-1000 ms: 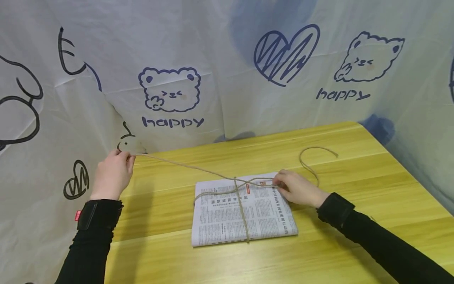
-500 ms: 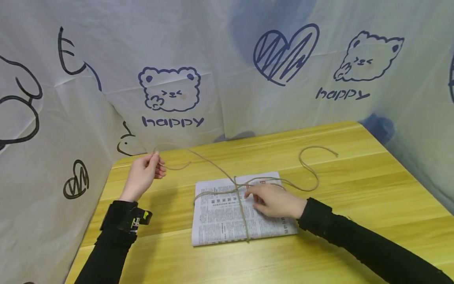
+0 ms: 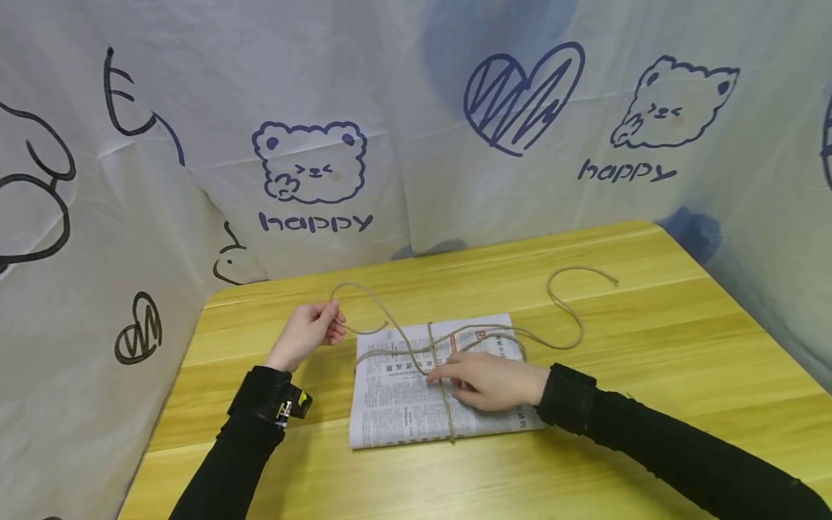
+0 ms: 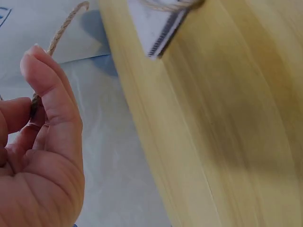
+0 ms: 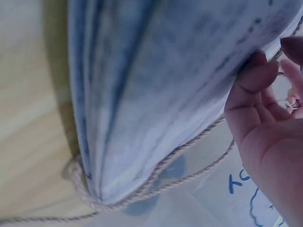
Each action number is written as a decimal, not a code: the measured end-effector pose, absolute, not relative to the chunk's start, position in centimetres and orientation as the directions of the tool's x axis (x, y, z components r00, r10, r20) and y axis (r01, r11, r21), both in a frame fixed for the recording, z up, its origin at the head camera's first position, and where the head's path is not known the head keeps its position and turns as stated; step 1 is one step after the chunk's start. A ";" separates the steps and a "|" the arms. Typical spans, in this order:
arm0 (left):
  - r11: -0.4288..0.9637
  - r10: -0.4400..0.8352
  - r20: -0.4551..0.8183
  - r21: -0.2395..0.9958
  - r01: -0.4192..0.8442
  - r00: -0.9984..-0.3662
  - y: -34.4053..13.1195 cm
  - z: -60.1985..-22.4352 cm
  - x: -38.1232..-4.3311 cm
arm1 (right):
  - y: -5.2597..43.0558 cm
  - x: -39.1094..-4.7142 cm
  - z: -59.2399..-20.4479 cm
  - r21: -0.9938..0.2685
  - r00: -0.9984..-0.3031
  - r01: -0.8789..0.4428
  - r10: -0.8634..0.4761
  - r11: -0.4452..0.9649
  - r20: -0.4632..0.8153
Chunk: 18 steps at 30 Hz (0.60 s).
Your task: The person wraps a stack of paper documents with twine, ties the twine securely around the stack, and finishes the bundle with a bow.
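A folded newspaper bundle (image 3: 390,408) lies on the table with brown twine (image 3: 448,413) crossed over its top. To the left of its far corner, my left hand (image 3: 308,334) pinches one loose length of the twine between thumb and fingers. That strand arches up from the hand, and its short free end hangs beside the paper. My right hand (image 3: 490,380) is over the middle of the bundle, fingers bent, pinching the same strand close to the crossing. In the right wrist view, the twine (image 5: 165,165) runs round the paper's edge; the pinched spot is partly covered by fingers.
Another loose twine tail curls across the wooden table (image 3: 650,347) to the right of the bundle. A white cloth (image 3: 416,144) with bear and heart drawings hangs behind the table and along both sides.
My left hand has come in from the far left toward the bundle, slackening the twine. My right hand has moved left from the paper's right edge, drawing the strand nearer the front.
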<state>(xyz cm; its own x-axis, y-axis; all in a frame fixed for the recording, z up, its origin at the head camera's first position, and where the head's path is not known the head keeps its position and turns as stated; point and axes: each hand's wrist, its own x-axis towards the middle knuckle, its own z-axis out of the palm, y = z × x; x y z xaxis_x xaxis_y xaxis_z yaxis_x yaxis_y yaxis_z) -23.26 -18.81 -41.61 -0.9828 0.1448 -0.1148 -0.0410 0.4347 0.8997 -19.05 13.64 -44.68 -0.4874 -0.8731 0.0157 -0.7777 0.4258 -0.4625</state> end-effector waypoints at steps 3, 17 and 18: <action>0.449 0.141 -0.119 0.893 -0.044 -0.983 -18.6 -41.9 -23.3 | 13.5 -19.0 -44.6 -0.418 -0.464 -0.803 -0.886 0.426 -0.011; 0.450 0.188 -0.182 0.889 -0.080 -0.965 -16.8 -42.8 -24.0 | 13.7 -19.3 -45.1 -0.472 -0.523 -0.776 -0.845 0.419 0.109; 0.454 0.192 -0.189 0.887 -0.084 -0.963 -16.6 -42.8 -24.1 | 13.7 -19.3 -45.2 -0.478 -0.525 -0.773 -0.844 0.418 0.110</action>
